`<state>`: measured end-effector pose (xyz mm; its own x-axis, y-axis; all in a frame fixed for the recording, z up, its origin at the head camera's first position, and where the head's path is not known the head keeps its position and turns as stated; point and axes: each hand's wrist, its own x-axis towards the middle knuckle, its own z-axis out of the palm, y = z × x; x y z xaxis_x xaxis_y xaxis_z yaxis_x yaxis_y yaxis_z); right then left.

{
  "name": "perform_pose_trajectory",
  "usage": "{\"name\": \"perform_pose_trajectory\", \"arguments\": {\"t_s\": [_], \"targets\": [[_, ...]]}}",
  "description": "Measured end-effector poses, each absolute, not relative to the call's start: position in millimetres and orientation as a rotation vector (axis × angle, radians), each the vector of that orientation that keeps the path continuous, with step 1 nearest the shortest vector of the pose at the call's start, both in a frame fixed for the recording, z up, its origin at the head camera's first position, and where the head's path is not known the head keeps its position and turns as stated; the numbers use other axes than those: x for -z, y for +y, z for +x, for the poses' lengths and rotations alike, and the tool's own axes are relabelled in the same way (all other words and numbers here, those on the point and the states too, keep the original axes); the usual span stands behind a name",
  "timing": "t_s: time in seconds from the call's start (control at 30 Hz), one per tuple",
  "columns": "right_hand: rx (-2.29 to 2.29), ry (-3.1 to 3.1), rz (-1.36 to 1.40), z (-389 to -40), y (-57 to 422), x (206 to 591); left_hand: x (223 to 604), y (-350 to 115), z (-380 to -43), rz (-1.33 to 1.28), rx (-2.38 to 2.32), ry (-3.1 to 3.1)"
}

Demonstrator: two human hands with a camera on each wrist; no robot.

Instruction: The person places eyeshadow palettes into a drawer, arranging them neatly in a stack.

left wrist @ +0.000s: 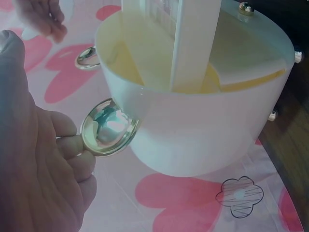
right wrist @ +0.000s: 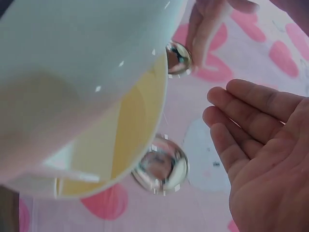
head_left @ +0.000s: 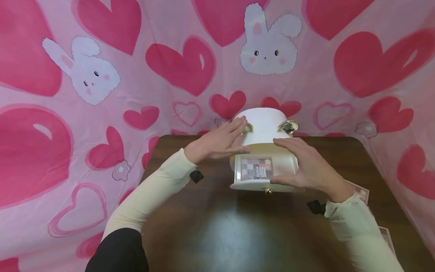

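Note:
A white rounded makeup organizer (head_left: pixel 263 124) with gold ear-shaped pieces (head_left: pixel 288 127) stands at the table's far side. Its front drawer (head_left: pixel 246 186), with a small gold knob (head_left: pixel 268 191), is pulled out. Inside lies an eyeshadow palette (head_left: pixel 255 169) marked "BACK". My left hand (head_left: pixel 221 141) is at the organizer's left side, fingers extended; in the left wrist view its fingertips meet the rim of a gold ear (left wrist: pixel 110 128). On the other side, my right hand (head_left: pixel 310 166) has straight fingers and holds nothing. Its thumb reaches over the drawer, and contact there is unclear.
Two flat palette-like items (head_left: pixel 361 192) lie along the right side of the dark wooden table (head_left: pixel 217 238), partly behind my right arm. Pink cloth (head_left: pixel 224 79) with hearts and rabbits hangs behind and beside the table.

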<state>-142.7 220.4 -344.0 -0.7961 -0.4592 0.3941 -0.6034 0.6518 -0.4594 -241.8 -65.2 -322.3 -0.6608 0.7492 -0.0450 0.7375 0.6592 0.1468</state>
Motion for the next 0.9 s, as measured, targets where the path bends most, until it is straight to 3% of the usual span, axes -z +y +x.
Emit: {"name": "perform_pose_trajectory", "arguments": {"t_s": [0.47, 0.9], "targets": [[-0.862, -2.533, 0.427, -88, 280, 391, 321, -63, -245, 1.237, -0.170, 2.764], [-0.997, -2.538, -0.239, -33, 330, 442, 321, -63, -244, 1.240, -0.167, 2.769]]}}
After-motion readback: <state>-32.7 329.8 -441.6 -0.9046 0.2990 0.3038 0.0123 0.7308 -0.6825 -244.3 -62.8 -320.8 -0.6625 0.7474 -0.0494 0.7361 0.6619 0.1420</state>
